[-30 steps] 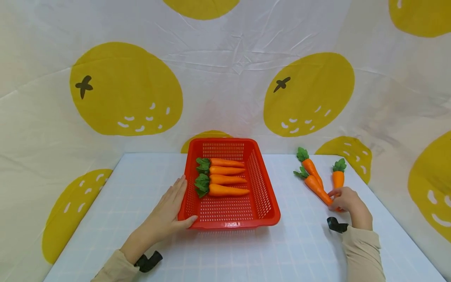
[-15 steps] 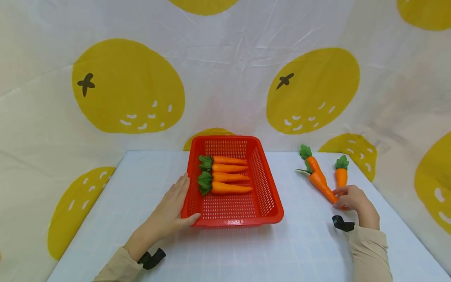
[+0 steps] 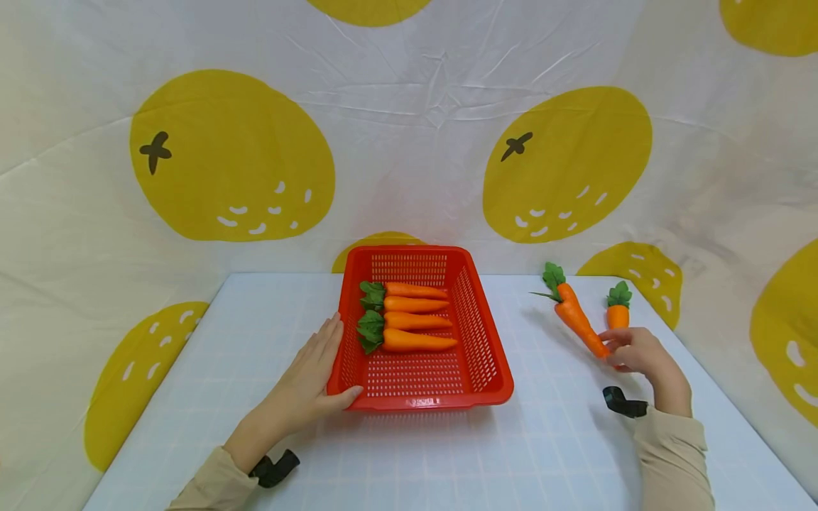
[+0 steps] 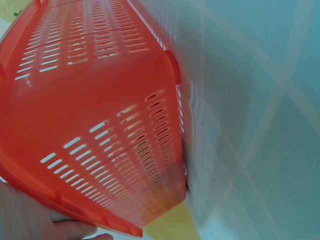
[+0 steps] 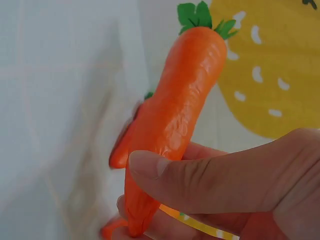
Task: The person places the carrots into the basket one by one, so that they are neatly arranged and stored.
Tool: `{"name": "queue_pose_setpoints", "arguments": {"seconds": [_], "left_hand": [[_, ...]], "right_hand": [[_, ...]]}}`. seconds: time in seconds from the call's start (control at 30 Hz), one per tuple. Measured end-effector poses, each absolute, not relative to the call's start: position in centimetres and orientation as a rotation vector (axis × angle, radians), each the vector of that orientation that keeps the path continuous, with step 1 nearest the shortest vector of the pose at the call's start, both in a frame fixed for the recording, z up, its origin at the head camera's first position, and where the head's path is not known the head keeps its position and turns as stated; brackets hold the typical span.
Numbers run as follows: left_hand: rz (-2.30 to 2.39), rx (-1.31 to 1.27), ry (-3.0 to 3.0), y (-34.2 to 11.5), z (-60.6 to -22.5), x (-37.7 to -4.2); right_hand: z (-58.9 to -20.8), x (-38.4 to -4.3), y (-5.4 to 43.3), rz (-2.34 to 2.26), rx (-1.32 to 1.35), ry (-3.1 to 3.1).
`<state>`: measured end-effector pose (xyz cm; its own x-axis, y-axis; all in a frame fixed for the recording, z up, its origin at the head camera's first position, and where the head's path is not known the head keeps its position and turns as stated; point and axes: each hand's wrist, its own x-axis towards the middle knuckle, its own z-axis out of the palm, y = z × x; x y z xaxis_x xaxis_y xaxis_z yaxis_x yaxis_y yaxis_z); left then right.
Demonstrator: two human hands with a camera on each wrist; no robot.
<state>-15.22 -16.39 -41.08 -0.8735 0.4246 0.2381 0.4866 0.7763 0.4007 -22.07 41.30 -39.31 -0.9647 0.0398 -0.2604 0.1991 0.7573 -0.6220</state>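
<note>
My right hand [image 3: 652, 362] pinches an orange carrot [image 3: 578, 323] near its pointed end; its leafy top tilts up and away, and a shadow lies below it. In the right wrist view the thumb presses on the carrot's [image 5: 180, 95] lower half. A second carrot lies behind it, mostly hidden, its leaves [image 3: 553, 275] showing. Another carrot [image 3: 618, 316] lies just beyond the fingers, its tip covered. My left hand [image 3: 300, 383] rests along the left side of a red plastic basket [image 3: 422, 403], fingers straight, thumb over the near corner. Several carrots [image 3: 418, 342] lie side by side inside, leaves leftward.
The table [image 3: 409, 468] wears a pale checked cloth. Behind it hangs a white sheet [image 3: 409, 170] printed with large yellow fruit, close to the basket's far side. A stretch of cloth separates the basket from the loose carrots.
My right hand has taken the front carrot by its tip and raised it slightly off the cloth. The left hand and the basket keep their places; the view has shifted a little.
</note>
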Motion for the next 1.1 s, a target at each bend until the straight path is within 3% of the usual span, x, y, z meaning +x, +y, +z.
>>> {"name": "queue_pose_setpoints", "arguments": {"seconds": [1.1], "left_hand": [[-0.734,-0.733,-2.83,-16.3,-40.9,-15.2]], "right_hand": [[-31.6,-20.7,32.5,-0.949,-0.21,2.983]]}}
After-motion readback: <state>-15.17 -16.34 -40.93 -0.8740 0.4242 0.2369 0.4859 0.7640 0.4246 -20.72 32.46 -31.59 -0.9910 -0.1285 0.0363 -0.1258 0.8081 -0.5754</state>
